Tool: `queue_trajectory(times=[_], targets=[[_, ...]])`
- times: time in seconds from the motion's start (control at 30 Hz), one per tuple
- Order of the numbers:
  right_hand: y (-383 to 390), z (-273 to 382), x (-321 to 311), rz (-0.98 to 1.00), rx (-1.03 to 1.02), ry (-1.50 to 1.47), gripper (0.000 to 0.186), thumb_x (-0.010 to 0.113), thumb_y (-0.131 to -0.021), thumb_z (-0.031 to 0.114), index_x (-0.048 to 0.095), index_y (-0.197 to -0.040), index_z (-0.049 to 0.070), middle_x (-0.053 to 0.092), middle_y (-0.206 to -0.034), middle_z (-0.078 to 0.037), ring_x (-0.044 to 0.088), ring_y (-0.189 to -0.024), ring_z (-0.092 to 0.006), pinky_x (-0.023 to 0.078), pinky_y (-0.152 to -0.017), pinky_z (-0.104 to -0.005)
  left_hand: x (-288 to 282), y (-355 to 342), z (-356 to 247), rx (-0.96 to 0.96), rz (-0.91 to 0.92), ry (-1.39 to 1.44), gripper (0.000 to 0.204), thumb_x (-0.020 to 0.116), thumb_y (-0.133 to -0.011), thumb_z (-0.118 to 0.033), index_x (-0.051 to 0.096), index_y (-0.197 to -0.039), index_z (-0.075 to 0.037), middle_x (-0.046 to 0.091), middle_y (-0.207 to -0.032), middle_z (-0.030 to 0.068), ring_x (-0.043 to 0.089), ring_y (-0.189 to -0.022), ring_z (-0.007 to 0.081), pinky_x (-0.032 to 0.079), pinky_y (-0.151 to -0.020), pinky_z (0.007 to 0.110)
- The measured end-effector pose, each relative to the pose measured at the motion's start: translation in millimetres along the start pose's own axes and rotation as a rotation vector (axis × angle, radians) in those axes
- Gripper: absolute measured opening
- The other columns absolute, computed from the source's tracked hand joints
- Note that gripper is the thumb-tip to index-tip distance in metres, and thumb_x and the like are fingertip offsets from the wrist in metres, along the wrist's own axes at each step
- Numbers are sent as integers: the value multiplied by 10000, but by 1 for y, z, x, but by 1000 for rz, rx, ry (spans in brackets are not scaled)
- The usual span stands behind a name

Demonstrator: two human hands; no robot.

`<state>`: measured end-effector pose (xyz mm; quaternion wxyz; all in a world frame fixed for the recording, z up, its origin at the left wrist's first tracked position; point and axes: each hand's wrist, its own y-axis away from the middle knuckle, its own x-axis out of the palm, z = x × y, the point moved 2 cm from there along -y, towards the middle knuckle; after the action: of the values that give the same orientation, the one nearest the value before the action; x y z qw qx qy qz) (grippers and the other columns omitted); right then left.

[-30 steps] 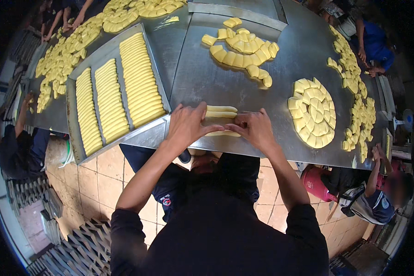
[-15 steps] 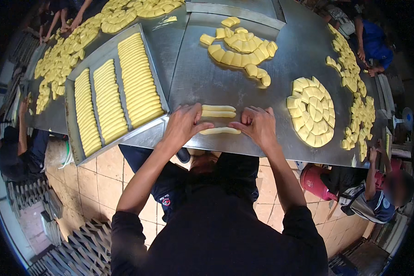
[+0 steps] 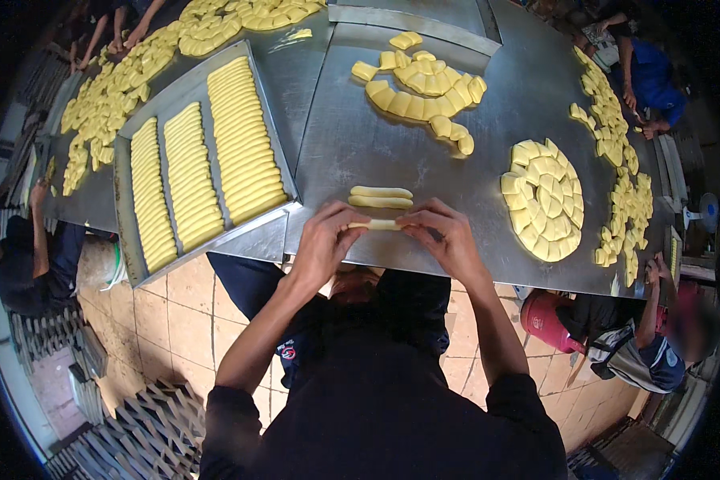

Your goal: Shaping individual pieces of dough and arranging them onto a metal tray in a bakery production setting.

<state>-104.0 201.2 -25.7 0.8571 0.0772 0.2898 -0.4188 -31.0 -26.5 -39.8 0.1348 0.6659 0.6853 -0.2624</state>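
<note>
Both hands, left (image 3: 324, 240) and right (image 3: 448, 240), pinch one soft dough roll (image 3: 374, 225) at the counter (image 3: 360, 144) edge; too firm a grip could dent or tear it.

A bakery production floor: a long steel bench (image 3: 360, 144) carries heaps of yellow dough pieces (image 3: 544, 200), a metal tray (image 3: 128, 240) of rolled sticks, and several workers sit around it.

Baking tray (image 3: 128, 164) with three rows of yellow dough sticks sits left; a round cluster of dough pieces (image 3: 542, 198) lies right.
</note>
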Motion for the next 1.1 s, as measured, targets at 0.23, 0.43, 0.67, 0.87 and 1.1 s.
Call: queue_trajectory(times=[0.23, 0.43, 0.67, 0.87, 1.1], targets=[[-13, -9, 10, -129, 57, 173, 344, 791, -837, 34, 737, -1176, 51, 589, -1209, -111, 662, -968, -261, 580, -816, -358, 6, -7, 8, -19, -157, -62, 392, 731, -865, 67, 657, -1241, -15, 560, -1227, 164, 608, -850, 216, 510, -703, 341], [-31, 2, 0, -92, 69, 3, 551, 780, -818, -18, 660, -1347, 80, 583, -1211, -114, 648, -946, -255, 568, -844, -367, -6, -33, 6, 202, -91, -197, 422, 721, -835, 87, 653, -1242, 0, 577, -1187, 153, 656, -936, 277, 556, -788, 360], [-28, 7, -5, -67, 214, -64, 471, 789, -840, 7, 677, -1296, 34, 614, -1037, -145, 679, -936, -274, 571, -836, -364, -7, -22, 14, -81, -116, 115, 394, 748, -866, -9, 676, -1253, -18, 616, -1100, 162, 674, -937, 294, 558, -835, 358], [-30, -1, 18, -287, 216, 168, 265, 764, -882, 24, 697, -1137, 3, 617, -902, -120, 683, -849, -220, 554, -747, -349, 14, -28, 20, -193, -198, 35, 225, 720, -929, -94, 736, -1136, -6, 638, -973, 144, 671, -842, 276, 543, -783, 365], [-40, 63, 10, -167, 158, 183, 146, 747, -880, 0, 696, -1017, 7, 705, -922, -146, 690, -712, -255, 530, -645, -329, 16, -16, 20, -205, -275, 331, 257, 710, -951, -89, 700, -1191, 2, 656, -1015, 128, 679, -875, 239, 547, -785, 349]])
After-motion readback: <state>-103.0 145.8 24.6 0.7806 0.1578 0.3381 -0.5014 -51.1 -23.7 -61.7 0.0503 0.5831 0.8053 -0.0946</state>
